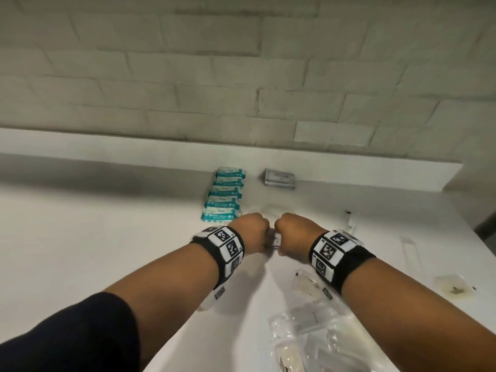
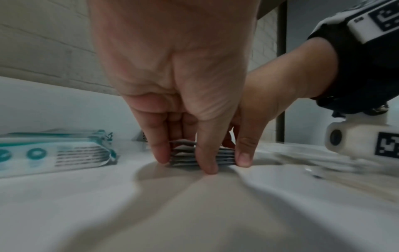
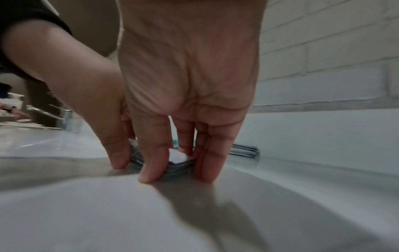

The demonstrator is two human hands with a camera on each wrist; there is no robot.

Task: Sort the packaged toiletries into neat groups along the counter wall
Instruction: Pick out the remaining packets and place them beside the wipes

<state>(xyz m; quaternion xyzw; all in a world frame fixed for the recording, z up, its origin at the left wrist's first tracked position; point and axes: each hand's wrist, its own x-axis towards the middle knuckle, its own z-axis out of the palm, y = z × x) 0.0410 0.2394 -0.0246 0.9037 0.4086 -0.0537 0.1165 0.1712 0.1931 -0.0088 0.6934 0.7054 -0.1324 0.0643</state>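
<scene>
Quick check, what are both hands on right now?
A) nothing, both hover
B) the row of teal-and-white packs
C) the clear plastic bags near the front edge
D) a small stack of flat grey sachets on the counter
D: the left hand and right hand pinch the small stack of flat grey sachets from both sides, fingertips down on the counter; the teal-and-white packs lie untouched.

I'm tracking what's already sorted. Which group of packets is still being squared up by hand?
The small grey sachet stack between both hands, gripped from each side. The teal packs and the grey stack by the wall lie untouched.
</scene>
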